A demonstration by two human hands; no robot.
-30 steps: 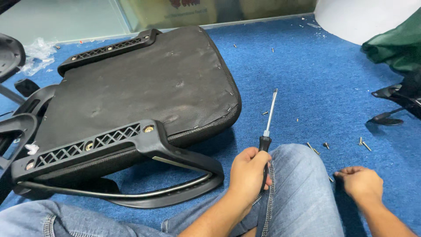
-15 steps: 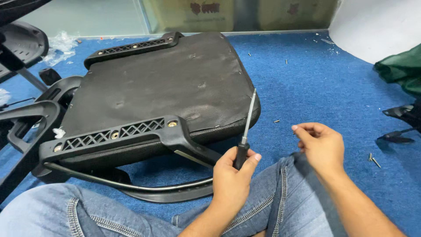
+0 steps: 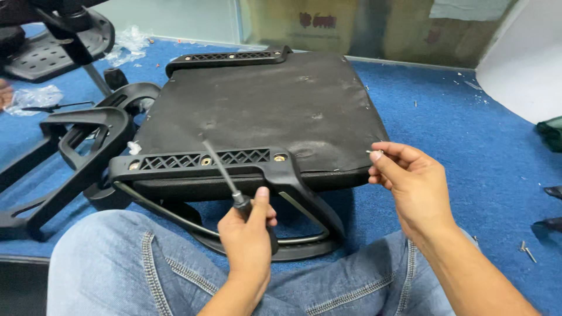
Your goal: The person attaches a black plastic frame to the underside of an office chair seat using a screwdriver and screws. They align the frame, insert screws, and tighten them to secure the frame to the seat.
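A black chair seat [image 3: 263,111] lies underside up on blue carpet in front of my jeans-clad legs. A black plastic armrest bracket [image 3: 205,161] with brass screw holes runs along its near edge. My left hand [image 3: 249,240] grips the black handle of a screwdriver [image 3: 219,167]. Its shaft slants up and left, and the tip is over the seat just behind the bracket. At the seat's right near corner, my right hand [image 3: 413,190] pinches a small silver screw [image 3: 372,153] between its fingertips. A second bracket [image 3: 228,57] lines the far edge.
Black chair frame parts [image 3: 88,134] and a perforated black plate [image 3: 52,50] lie at the left, with crumpled clear plastic [image 3: 35,96] beside them. Loose screws [image 3: 527,251] lie on the carpet at the right. A white curved panel [image 3: 521,64] stands at the back right.
My right hand rose from the carpet and came to the seat's right corner with a screw. My left hand swung the screwdriver's tip leftward over the near bracket.
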